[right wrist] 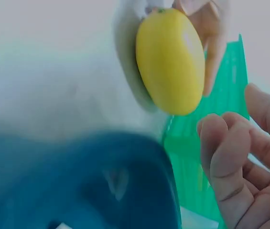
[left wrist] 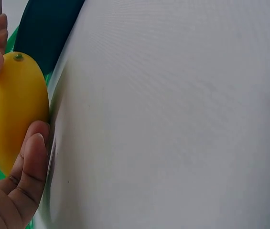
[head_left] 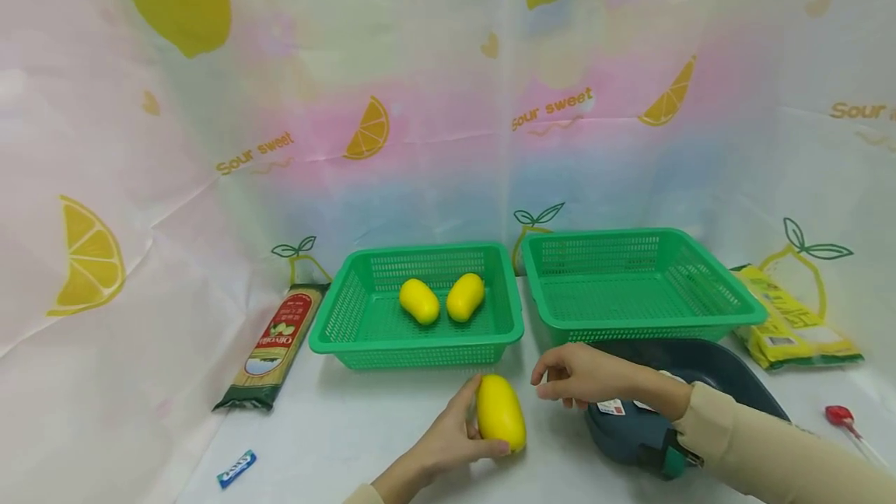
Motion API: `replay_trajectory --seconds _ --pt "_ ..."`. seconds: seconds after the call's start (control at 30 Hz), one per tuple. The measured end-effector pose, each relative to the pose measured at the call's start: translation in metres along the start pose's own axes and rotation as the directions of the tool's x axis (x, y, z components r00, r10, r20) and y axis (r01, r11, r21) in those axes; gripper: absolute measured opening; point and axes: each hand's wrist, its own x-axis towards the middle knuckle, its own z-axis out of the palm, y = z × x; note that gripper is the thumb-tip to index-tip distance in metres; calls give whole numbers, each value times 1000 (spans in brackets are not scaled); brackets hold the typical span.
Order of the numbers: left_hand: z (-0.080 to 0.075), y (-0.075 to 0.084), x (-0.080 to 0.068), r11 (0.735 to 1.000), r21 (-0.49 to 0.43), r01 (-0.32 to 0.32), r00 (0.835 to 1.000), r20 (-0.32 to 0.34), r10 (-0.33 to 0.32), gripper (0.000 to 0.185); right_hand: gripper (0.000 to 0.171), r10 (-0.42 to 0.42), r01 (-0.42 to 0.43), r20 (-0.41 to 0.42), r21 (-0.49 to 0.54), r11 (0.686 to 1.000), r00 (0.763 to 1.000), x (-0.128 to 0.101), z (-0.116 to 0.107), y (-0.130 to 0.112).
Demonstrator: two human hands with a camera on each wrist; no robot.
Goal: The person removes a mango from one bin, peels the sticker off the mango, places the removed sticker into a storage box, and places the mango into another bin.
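1. Head view: left hand (head_left: 448,438) grips a yellow mango (head_left: 500,413) standing on end on the worktop (head_left: 336,434), just in front of the left green basket (head_left: 416,348). Thumb sits below the fruit, fingers behind it. Right hand (head_left: 584,374) hovers near the mango, fingers loosely curled, holding nothing. Risk: the smooth oval fruit slips out of a one-sided grip and rolls toward the worktop edge. Two more mangoes (head_left: 441,299) already lie in that basket, so a careless drop could knock them. The right green basket (head_left: 640,286) holds nothing. The dark blue tray (head_left: 700,364) lies under the right forearm and a sleeve could nudge it.

2. Left wrist view: thumb (left wrist: 32,162) presses the mango's (left wrist: 15,109) lower side, a fingertip touches near the stem end. Contact looks light, so I judge a twist could pop it free.

3. Right wrist view: blurry. The mango (right wrist: 170,59) is held by the other hand's fingers (right wrist: 211,38). The right fingers (right wrist: 230,157) are half curled and clear of it. Both hands on it at once could fumble it.
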Motion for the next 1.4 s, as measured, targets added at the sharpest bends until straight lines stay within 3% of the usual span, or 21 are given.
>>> replay_trajectory --seconds 0.1,0.37,0.53,0.67,0.73,0.8,0.83,0.97,1.03,1.07,1.13,1.27,1.4 --pt "-3 -2 -2 1000 4 -13 1000 -5 13 110 26 -3 3 -14 6 1000 1000 7 8 1" --pt "-16 -6 -14 1000 15 -1 998 -62 2 105 42 60 -55 -22 170 984 998 19 28 1" --pt "-28 -8 -25 997 75 9 984 -179 5 88 49 97 -85 -40 231 969 995 24 38 2" --pt "-39 -9 -34 993 118 18 955 -296 17 74 52 136 -113 -57 292 950 989 28 47 6" --pt "-45 -9 -38 992 126 12 930 -366 36 68 52 157 -130 -61 321 938 986 31 52 8" --pt "-51 -9 -40 993 122 -7 886 -459 63 62 53 180 -147 -65 341 928 982 33 55 9" --pt "-55 -9 -41 992 124 -25 857 -508 85 58 53 190 -155 -68 349 924 979 33 56 9" --pt "-77 -9 -42 985 155 -69 713 -684 158 49 54 225 -181 -75 377 908 972 35 60 7" --pt "-92 -10 -42 980 188 -64 667 -722 182 48 55 232 -185 -74 394 900 970 35 61 6" --pt "-99 -11 -42 977 207 -54 658 -728 191 49 56 235 -187 -72 402 896 969 36 62 6" --pt "-115 -15 -42 967 254 -32 659 -722 212 53 57 244 -195 -68 415 889 968 36 64 5" --pt "-139 -21 -39 943 331 -4 696 -677 241 63 59 251 -203 -59 426 882 966 36 66 5" --pt "-158 -25 -34 939 343 6 714 -659 236 65 59 247 -199 -58 428 882 967 36 68 5"
